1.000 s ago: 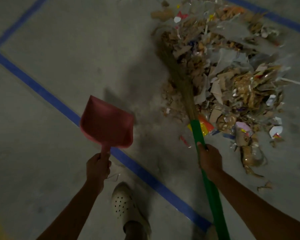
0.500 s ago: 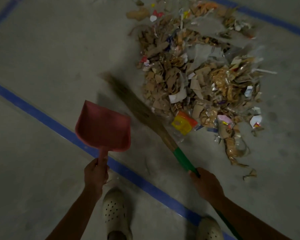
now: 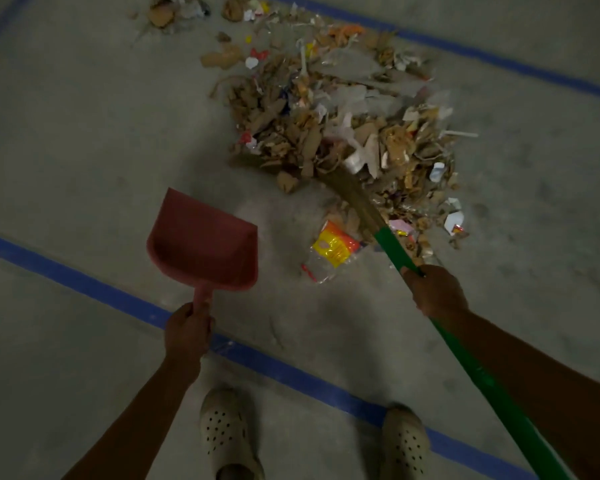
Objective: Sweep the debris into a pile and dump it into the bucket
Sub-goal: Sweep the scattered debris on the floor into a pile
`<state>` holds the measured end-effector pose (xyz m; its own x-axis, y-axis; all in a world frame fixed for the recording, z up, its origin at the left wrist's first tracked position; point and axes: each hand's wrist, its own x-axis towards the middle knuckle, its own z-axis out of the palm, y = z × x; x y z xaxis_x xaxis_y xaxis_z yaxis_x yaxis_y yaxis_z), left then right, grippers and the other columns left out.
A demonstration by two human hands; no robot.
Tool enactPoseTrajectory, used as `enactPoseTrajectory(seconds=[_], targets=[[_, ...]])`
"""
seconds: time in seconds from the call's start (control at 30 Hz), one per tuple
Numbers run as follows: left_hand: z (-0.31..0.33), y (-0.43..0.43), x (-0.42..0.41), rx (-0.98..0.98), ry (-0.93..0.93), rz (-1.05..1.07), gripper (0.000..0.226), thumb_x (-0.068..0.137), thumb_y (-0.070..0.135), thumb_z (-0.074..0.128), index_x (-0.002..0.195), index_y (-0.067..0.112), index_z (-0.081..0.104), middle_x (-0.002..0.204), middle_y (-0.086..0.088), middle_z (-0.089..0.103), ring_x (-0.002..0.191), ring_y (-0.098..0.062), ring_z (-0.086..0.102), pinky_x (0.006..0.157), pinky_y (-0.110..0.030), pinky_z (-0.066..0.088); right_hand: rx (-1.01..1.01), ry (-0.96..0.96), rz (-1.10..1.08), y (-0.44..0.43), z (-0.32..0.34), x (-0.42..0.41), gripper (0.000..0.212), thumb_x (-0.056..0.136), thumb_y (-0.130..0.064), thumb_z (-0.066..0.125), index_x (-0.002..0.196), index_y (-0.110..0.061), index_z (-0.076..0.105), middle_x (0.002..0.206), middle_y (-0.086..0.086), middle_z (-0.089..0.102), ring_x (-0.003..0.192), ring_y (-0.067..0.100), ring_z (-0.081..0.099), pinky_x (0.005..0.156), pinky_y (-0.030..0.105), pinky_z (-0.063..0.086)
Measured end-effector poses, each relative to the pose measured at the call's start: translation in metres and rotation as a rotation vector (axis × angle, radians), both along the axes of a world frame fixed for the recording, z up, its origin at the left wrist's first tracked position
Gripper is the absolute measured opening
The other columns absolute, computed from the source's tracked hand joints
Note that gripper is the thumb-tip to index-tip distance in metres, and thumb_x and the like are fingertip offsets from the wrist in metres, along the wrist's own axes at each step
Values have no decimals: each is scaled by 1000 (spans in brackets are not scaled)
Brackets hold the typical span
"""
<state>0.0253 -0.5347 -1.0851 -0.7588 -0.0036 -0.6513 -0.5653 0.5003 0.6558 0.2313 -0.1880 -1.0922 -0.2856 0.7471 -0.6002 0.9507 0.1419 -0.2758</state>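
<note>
Grey concrete floor (image 3: 66, 133) w/ a blue tape line (image 3: 84, 282) running from left to near right; the debris pile (image 3: 343, 126) (cardboard scraps, paper, plastic bits) sits far right of centre, w/ loose bits scattered beyond it. Green-handled broom (image 3: 465, 358) slants from near right into the pile's near edge, right hand (image 3: 437, 292) wrapped round the handle just below the bristles; red dustpan (image 3: 205, 244) is left of the pile & apart from it, left hand (image 3: 187, 332) fisted round its handle. Two pale perforated shoes (image 3: 227, 434) stand at the near edge by the tape, & a yellow wrapper (image 3: 335, 247) lies btwn dustpan & broom.
</note>
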Motion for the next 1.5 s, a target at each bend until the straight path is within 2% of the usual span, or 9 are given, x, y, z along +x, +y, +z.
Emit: enactPoseTrajectory(seconds=[0.13, 0.27, 0.53, 0.73, 0.83, 0.9, 1.1, 1.27, 1.5], targets=[[15, 14, -7, 10, 11, -47, 36, 100, 26, 58, 68, 11, 51, 62, -11, 52, 46, -19, 40, 42, -23, 31, 0, 67, -109, -12, 27, 12, 49, 94, -60, 49, 85, -14, 65, 80, 13, 69, 75, 35, 69, 75, 51, 60], [43, 24, -10, 37, -14, -71, 37, 99, 26, 59, 67, 11, 50, 60, -10, 50, 43, -16, 39, 36, -18, 29, 8, 71, -125, -40, 64, 20, 46, 96, -59, 47, 84, -17, 61, 76, 9, 68, 71, 31, 68, 72, 47, 60], [116, 31, -30, 95, -4, -158, 33, 100, 22, 57, 69, 12, 52, 56, -3, 50, 53, -18, 43, 51, -25, 33, 11, 168, -235, -90, 143, 5, 37, 99, -50, 50, 82, -18, 59, 75, 14, 69, 67, 31, 69, 64, 46, 62], [177, 28, -48, 113, -15, -234, 35, 99, 20, 57, 66, 14, 48, 46, 4, 48, 48, -14, 42, 41, -21, 34, -10, 225, -360, -129, 214, -2, 34, 98, -53, 50, 89, -21, 58, 79, 11, 69, 71, 29, 71, 66, 49, 62], [203, 22, -54, 113, -54, -275, 37, 100, 22, 58, 65, 16, 48, 42, 8, 47, 44, -8, 44, 43, -21, 35, -52, 210, -460, -149, 247, -1, 33, 99, -52, 48, 94, -20, 55, 83, 10, 69, 70, 24, 70, 66, 41, 63], [217, 22, -59, 108, -42, -310, 38, 100, 21, 58, 64, 14, 47, 41, 8, 46, 47, -13, 43, 43, -21, 34, -96, 217, -545, -161, 263, -1, 33, 100, -49, 49, 96, -17, 56, 84, 9, 68, 66, 20, 66, 62, 36, 62], [234, 31, -59, 47, -14, -425, 36, 97, 17, 60, 63, 11, 51, 47, -3, 47, 48, -18, 38, 45, -20, 28, -188, 332, -811, -194, 275, 24, 41, 97, -44, 59, 94, -3, 65, 75, 8, 67, 56, 17, 62, 47, 25, 48], [229, 47, -37, 50, 10, -489, 34, 97, 23, 61, 65, 11, 53, 50, -2, 49, 48, -17, 40, 43, -21, 29, -275, 382, -900, -207, 262, 54, 26, 92, -26, 71, 100, -5, 59, 84, 10, 70, 61, 20, 66, 54, 30, 57], [233, 60, 6, 72, 1, -532, 27, 98, 26, 60, 78, 8, 56, 60, -7, 46, 47, -14, 35, 36, -15, 24, -238, 378, -1001, -219, 257, 102, 26, 89, -11, 71, 106, -6, 52, 88, 17, 67, 57, 24, 61, 49, 32, 53]])
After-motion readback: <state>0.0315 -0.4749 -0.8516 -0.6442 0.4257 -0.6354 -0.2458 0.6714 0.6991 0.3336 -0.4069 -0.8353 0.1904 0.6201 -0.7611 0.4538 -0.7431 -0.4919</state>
